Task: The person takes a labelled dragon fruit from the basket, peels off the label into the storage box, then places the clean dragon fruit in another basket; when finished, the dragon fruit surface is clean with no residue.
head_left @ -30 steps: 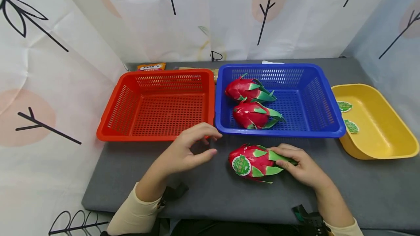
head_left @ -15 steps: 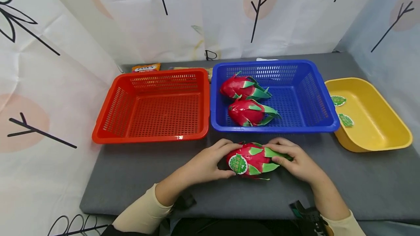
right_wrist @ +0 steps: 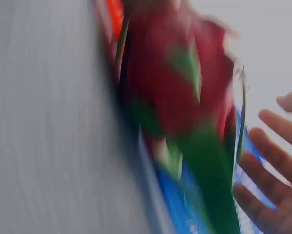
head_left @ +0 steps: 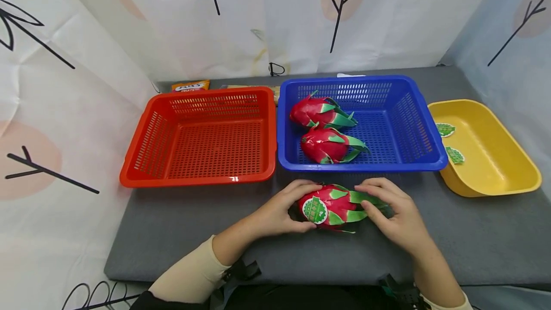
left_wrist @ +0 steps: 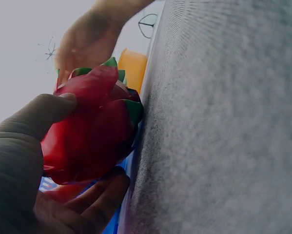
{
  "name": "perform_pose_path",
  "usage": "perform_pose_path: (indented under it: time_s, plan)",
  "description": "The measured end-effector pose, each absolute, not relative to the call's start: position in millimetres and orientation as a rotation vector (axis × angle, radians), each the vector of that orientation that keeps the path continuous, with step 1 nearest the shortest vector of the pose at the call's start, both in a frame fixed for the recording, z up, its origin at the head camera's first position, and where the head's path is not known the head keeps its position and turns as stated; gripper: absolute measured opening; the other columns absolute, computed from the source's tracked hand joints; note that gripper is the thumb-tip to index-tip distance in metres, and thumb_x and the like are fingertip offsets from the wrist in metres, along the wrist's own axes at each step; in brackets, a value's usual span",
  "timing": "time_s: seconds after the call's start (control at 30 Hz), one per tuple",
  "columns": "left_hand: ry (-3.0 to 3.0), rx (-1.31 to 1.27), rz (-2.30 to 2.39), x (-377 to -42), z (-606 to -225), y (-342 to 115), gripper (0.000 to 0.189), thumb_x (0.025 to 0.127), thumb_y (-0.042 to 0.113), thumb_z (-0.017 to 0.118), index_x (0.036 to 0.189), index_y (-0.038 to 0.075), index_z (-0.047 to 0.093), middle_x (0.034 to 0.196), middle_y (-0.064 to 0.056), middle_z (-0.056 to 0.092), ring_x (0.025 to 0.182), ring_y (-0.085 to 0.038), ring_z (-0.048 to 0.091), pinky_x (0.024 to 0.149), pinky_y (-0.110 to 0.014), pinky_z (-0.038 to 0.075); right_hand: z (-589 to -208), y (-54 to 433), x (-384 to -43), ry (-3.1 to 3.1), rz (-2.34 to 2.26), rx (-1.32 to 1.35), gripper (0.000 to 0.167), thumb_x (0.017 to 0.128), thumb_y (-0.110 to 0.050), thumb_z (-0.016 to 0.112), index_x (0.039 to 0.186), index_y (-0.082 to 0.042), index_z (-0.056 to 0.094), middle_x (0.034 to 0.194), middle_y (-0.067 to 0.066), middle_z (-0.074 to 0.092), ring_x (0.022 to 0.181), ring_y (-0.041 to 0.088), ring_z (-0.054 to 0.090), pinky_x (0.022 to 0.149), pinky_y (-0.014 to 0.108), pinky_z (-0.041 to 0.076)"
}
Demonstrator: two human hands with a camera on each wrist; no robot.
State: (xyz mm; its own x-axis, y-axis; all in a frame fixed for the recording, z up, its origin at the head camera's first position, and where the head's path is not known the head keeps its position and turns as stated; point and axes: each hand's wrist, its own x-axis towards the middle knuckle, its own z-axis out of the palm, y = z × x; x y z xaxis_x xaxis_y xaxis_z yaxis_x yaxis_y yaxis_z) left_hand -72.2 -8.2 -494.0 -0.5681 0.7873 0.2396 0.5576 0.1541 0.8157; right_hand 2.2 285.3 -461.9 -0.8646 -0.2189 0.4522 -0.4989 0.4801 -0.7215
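A pinkish-red dragon fruit (head_left: 340,204) with green leafy tips and a round green-and-white sticker (head_left: 315,210) lies on the grey table in front of the blue basket. My left hand (head_left: 286,209) grips its rounded end, thumb on the near side and fingers on the far side. At the leafy end my right hand (head_left: 393,209) has its fingers spread around the leaves; in the right wrist view these fingers (right_wrist: 270,168) stand apart from the fruit. Two more dragon fruits, a rear one (head_left: 320,111) and a front one (head_left: 329,145), lie in the blue basket (head_left: 361,167).
The red basket (head_left: 198,182) stands at the left, beside the blue one. To the right is a yellow tub (head_left: 499,157) with two green stickers (head_left: 455,155) on its inner wall. An orange packet (head_left: 191,85) lies behind the red basket on the grey table (head_left: 172,233).
My left hand has moved right and taken hold of the dragon fruit's rounded end. My right hand, which held the leaves, has loosened and spread its fingers.
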Motion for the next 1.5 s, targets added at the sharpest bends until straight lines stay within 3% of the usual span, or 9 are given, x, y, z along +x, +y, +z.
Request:
perform_pose_path:
  time_s: [0.2,0.47,0.83,1.2,1.5]
  plan:
    - [2.180,1.315,1.407,-73,-496,-7,0.084,0.081,0.014,0.089,0.153,0.017,0.045,0.149,-0.004,0.043,0.136,-0.016,0.043,0.105,-0.031,0.047,-444,243,11,-2.401,1.343,0.565,0.034,0.084,0.011,0.076,0.114,-0.003,0.076,0.109,0.001,0.065,0.100,0.016,0.057,0.082,0.019,0.049]
    - [2.202,1.354,1.448,-72,-500,-6,0.085,0.079,0.013,0.091,0.151,0.013,0.047,0.146,-0.008,0.047,0.134,-0.019,0.047,0.103,-0.030,0.048,-437,201,2,-2.585,1.086,0.335,0.024,0.083,-0.009,0.086,0.106,-0.008,0.082,0.101,-0.002,0.056,0.091,0.017,0.043,0.071,0.035,0.038]
    - [2.201,1.269,1.469,-70,-499,-3,0.081,0.080,0.013,0.090,0.150,0.015,0.048,0.144,-0.004,0.047,0.131,-0.016,0.047,0.100,-0.029,0.050,-439,187,6,-2.536,1.253,0.100,0.011,0.080,-0.009,0.089,0.088,-0.012,0.083,0.107,-0.003,0.062,0.106,0.020,0.046,0.076,0.037,0.042]
    - [2.173,1.249,1.491,-71,-495,0,0.082,0.078,0.010,0.090,0.149,0.013,0.049,0.144,-0.007,0.048,0.131,-0.019,0.046,0.102,-0.029,0.049,-440,189,6,-2.466,1.418,0.097,0.005,0.085,-0.009,0.084,0.088,-0.006,0.081,0.108,0.000,0.064,0.107,0.017,0.045,0.079,0.029,0.043]
    - [2.185,1.286,1.509,-71,-496,0,0.083,0.077,0.010,0.091,0.149,0.012,0.049,0.143,-0.009,0.048,0.130,-0.020,0.047,0.100,-0.028,0.050,-438,188,9,-2.462,1.470,0.089,0.003,0.086,-0.010,0.083,0.089,-0.009,0.082,0.108,-0.002,0.063,0.106,0.015,0.045,0.079,0.028,0.044]
